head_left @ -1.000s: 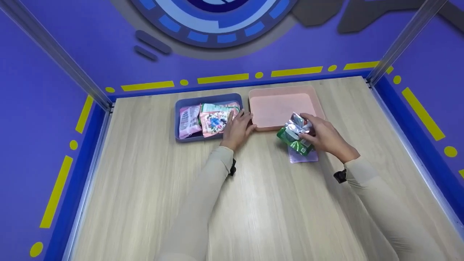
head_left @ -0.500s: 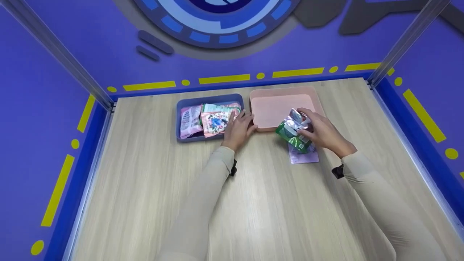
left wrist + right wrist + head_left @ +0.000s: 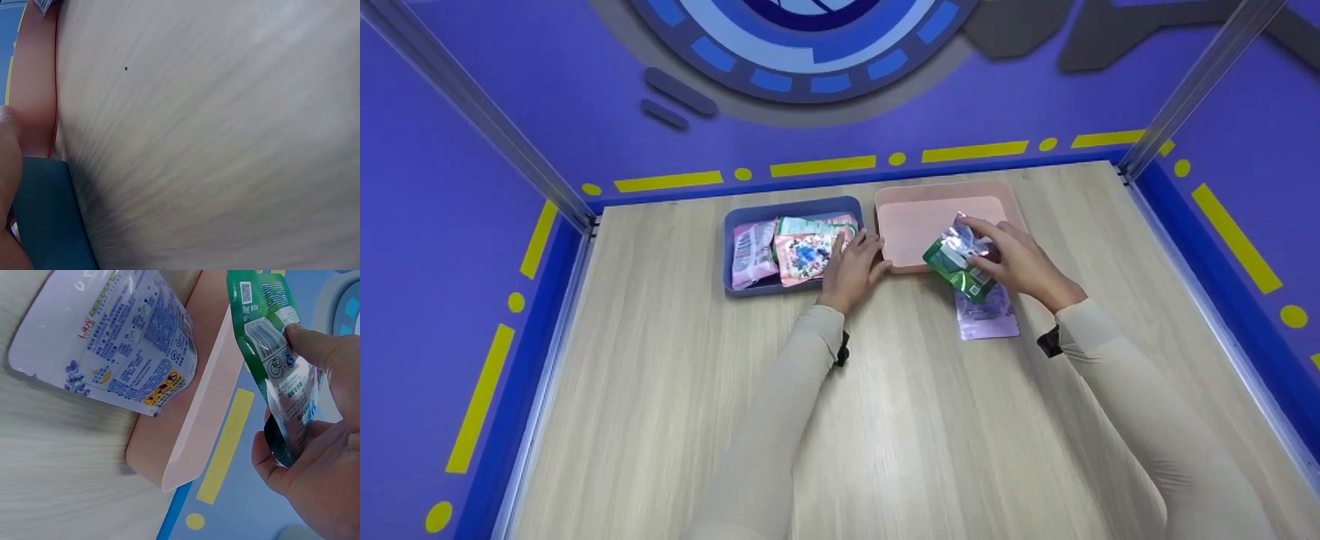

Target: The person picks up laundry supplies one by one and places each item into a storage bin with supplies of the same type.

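Note:
In the head view my right hand (image 3: 1024,262) pinches a green and silver snack pouch (image 3: 958,276) above the near right part of the pink tray (image 3: 930,217). The right wrist view shows the thumb on the pouch's printed back, beside a barcode, with curled fingers behind it. Under it, a lilac pouch (image 3: 990,321) with small print and flowers leans against the tray's near wall. My left hand (image 3: 849,271) rests at the right rim of the blue tray (image 3: 787,206), fingers loosely spread, thumb toward the pink tray.
Inside the blue tray lie a pink-purple packet (image 3: 754,253), a floral packet (image 3: 808,255) and a partly covered green and white one (image 3: 802,224). Both trays stand side by side on a wooden table (image 3: 660,360), near the purple back wall (image 3: 810,139).
My right hand has moved slightly left and away from me with the green pouch, uncovering more of the lilac pouch beneath. The left hand stays in place.

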Tool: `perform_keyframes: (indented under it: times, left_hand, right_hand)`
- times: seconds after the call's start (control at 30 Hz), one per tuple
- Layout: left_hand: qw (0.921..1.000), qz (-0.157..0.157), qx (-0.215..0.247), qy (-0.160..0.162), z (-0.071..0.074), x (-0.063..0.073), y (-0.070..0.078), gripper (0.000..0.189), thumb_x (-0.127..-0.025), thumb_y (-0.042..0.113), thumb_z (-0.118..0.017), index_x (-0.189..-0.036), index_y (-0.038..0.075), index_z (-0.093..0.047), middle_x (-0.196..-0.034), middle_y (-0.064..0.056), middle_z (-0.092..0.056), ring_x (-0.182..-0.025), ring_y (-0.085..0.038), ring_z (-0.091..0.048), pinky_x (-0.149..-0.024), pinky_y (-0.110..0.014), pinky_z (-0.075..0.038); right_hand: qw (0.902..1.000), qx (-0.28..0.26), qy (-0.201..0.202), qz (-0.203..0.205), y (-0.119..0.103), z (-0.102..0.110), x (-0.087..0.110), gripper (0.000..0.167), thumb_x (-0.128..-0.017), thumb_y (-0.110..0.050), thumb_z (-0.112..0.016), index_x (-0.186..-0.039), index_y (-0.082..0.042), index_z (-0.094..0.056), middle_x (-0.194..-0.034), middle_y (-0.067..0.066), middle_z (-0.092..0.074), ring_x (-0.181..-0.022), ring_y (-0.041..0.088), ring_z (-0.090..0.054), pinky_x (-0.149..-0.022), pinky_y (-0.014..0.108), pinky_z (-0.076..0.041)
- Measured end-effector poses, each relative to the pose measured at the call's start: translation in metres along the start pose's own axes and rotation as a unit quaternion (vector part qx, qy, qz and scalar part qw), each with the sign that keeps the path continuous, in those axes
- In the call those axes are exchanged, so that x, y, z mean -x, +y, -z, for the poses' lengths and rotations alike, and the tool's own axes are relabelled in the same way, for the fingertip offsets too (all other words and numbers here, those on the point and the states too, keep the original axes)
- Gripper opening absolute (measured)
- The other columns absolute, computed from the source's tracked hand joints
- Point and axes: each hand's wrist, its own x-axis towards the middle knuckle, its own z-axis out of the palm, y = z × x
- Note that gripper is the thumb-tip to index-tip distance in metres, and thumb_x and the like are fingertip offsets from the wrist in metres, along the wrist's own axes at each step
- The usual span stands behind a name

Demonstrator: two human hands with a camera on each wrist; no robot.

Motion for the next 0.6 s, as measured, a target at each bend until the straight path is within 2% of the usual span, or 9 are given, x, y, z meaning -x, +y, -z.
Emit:
perform_keyframes:
  times: [0.27, 0.6]
  left_hand:
    - [1.0000, -0.001, -0.007, -0.001, 0.001, 0.001, 0.001, 0.051, -0.103, 0.048, -0.057, -0.142, 0.016, -0.061, -0.147, 0.000, -0.059, -0.146, -0.023, -0.043, -0.126, -0.050, -0.017]
    - [1.0000, 0.001, -0.001, -0.003, 0.002, 0.000, 0.002, 0.052, -0.103, 0.049, -0.056, -0.143, 0.015, -0.060, -0.148, 0.000, -0.058, -0.146, -0.025, -0.044, -0.126, -0.050, -0.016]
  right_hand:
    - [0.9997, 0.001, -0.001, -0.026, -0.002, -0.002, -0.013, 0.073, -0.096, -0.019, -0.074, -0.160, -0.028, -0.039, -0.111, 0.020, -0.057, -0.100, 0.032, -0.060, -0.081, 0.051, -0.059]
    - [0.9969, 0.014, -0.003, -0.077, -0.006, -0.005, -0.030, 0.081, -0.091, -0.033, -0.080, -0.160, -0.034, -0.037, -0.122, 0.017, -0.051, -0.100, 0.030, -0.053, -0.080, 0.049, -0.054]
